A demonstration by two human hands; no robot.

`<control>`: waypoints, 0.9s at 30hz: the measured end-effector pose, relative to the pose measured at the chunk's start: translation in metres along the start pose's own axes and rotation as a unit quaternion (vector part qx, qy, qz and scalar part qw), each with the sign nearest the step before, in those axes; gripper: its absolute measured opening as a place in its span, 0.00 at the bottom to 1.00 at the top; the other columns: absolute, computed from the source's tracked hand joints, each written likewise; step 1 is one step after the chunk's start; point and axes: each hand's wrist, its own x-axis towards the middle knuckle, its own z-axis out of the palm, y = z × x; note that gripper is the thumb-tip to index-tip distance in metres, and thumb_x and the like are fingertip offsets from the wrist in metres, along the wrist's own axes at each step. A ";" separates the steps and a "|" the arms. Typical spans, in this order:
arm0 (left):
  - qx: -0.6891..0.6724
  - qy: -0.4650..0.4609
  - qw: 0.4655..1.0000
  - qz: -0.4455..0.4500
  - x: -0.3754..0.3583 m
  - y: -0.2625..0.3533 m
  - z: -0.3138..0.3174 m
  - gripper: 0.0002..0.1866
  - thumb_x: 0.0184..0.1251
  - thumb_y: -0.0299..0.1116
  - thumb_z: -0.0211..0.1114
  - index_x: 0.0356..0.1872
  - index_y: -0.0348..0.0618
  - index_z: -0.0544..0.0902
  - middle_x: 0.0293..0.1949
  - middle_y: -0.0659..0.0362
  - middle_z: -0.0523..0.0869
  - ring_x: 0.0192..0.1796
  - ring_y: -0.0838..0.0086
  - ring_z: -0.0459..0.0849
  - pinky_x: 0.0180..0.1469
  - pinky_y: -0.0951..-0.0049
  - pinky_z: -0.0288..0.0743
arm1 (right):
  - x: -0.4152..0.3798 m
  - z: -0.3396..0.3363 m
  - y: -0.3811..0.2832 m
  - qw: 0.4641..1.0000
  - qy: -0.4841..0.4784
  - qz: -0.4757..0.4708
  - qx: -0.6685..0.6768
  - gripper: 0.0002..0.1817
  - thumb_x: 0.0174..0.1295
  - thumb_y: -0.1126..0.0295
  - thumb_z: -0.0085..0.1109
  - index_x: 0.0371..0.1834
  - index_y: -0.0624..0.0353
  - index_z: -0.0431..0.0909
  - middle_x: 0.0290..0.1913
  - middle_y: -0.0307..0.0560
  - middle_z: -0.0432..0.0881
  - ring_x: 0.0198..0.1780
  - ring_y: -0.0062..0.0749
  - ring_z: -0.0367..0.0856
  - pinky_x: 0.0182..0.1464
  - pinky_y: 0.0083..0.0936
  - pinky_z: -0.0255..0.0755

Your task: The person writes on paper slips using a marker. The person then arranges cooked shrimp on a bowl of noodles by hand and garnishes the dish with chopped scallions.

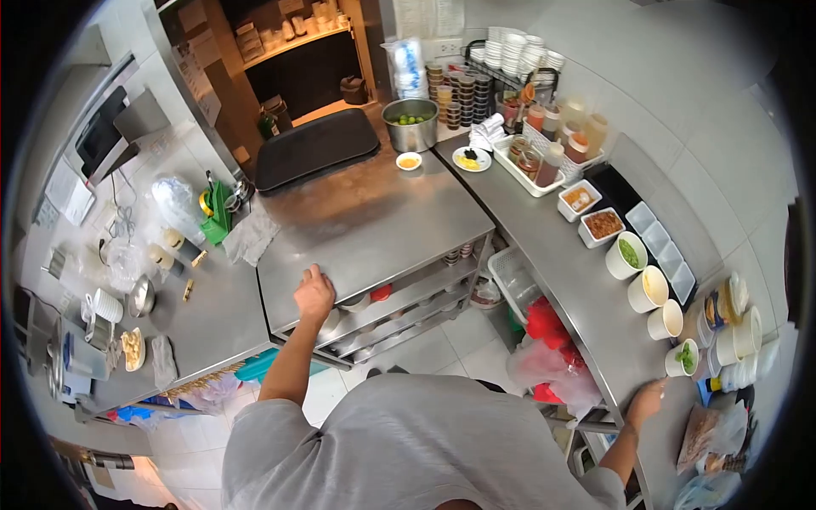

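Observation:
My left hand [314, 293] rests at the front edge of the steel counter [365, 229], its fingers curled in and the fingertips hidden from view. At the right, my right hand [646, 401] lies on the side counter [557, 285] near its inner edge, the fingers drawn together; whether anything is in them is too small to tell. Just beyond that hand is a white tub of green leaves [682, 359]. Further along stand a tub of pale contents [665, 320] and another white tub [648, 289].
A black tray [319, 150], a steel pot of green fruit [411, 136] and a small bowl [409, 161] stand at the back. Bottles in a white basket [544, 183] line the right wall. A steel bowl [142, 297] sits left. Red bags [548, 323] hang below the right counter.

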 end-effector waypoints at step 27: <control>-0.576 -0.082 0.803 -0.130 0.164 -0.106 0.025 0.09 0.61 0.30 0.60 0.31 0.33 0.73 0.27 0.46 0.81 0.30 0.61 0.82 0.34 0.63 0.74 | -0.301 -0.388 -0.767 0.515 -0.559 -0.277 0.588 0.25 0.62 0.42 0.49 0.33 0.53 0.80 0.20 0.31 0.73 0.20 0.15 0.65 0.17 0.16 0.55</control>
